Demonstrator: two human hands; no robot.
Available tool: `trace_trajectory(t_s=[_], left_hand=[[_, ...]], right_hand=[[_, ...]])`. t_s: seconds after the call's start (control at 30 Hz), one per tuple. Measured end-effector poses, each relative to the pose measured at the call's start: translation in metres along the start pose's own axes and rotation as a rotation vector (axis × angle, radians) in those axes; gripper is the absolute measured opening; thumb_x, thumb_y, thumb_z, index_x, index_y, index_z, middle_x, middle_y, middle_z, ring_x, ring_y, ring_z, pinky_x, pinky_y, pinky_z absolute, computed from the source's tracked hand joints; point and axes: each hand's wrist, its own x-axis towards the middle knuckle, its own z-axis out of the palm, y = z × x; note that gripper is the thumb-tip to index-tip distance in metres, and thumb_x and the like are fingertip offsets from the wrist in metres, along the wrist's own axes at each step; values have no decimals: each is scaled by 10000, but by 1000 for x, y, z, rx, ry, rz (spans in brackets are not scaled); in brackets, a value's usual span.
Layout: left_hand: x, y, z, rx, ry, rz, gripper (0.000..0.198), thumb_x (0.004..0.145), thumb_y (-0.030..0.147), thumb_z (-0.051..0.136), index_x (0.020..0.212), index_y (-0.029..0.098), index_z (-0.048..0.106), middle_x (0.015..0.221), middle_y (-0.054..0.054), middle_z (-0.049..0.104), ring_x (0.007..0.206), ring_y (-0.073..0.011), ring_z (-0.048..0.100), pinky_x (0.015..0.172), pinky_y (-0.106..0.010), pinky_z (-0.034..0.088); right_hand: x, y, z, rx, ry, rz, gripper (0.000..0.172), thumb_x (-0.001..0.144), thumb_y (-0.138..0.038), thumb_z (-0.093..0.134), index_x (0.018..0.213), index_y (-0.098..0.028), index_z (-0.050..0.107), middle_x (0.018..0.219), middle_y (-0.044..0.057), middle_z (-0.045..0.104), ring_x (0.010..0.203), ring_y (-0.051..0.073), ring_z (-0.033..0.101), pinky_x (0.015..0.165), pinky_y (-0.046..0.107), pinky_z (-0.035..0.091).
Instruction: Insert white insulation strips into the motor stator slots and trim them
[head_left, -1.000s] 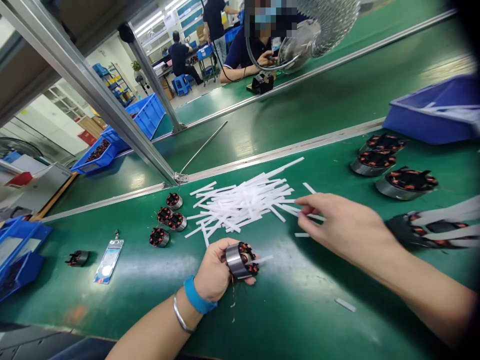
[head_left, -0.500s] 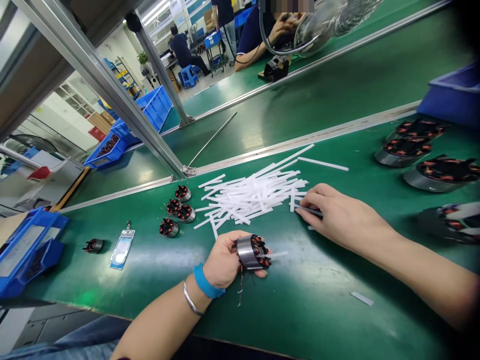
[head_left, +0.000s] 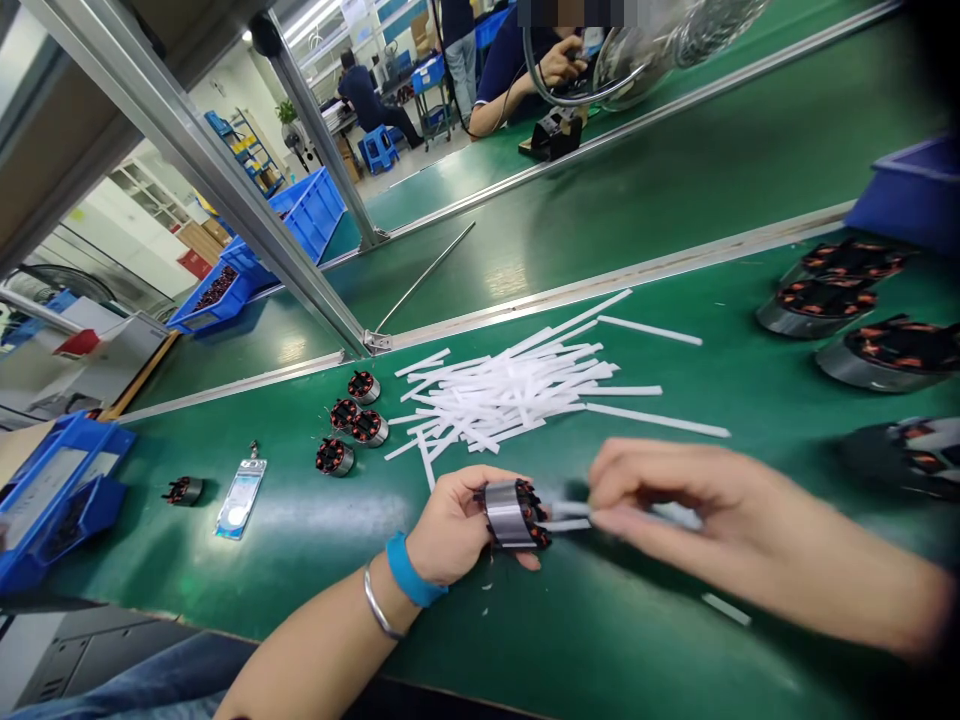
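While the left hand (head_left: 459,522) grips the copper-wound core (head_left: 510,515) at lower centre of the head view, the right hand (head_left: 739,525) pinches a blurred white strip (head_left: 574,509) pointing toward its open end. Hold the core steady and the strip straight; bending is the likely fault. The core lies within the left hand, apart from the right.

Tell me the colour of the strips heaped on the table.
The strips are white, seen best in the head view.

Right hand (head_left: 686,520) is off the strip pile (head_left: 510,390); its pinched white strip (head_left: 571,509) is now at the stator (head_left: 508,515).
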Motion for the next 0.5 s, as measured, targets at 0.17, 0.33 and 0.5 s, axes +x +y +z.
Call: trace_trajectory(t_s=[0.17,0.33,0.5], left_hand=[[-2,1,2,19,-24,-22,360,657,190,716,1013,145,695,856,-66,717,665,-182,682,610,-314,566],[-4,1,2,-67,-49,-70,525,504,70,660,1016,166,727,849,-44,725,743,-179,670,719,-291,525],[-5,-7,3,62,-58,-31,584,593,116,717,1174,151,671,1034,-103,721,942,-220,678,872,-333,512]], right_hand=[[2,-5,25,104,-47,71,323,897,-464,477,845,-252,714,828,54,641,737,170,621,660,286,510],[3,6,34,207,34,241,313,781,-522,597,738,-218,661,743,46,667,679,186,644,629,282,545],[0,19,41,250,90,313,274,690,-500,676,690,-229,640,687,41,669,623,200,662,543,258,545]])
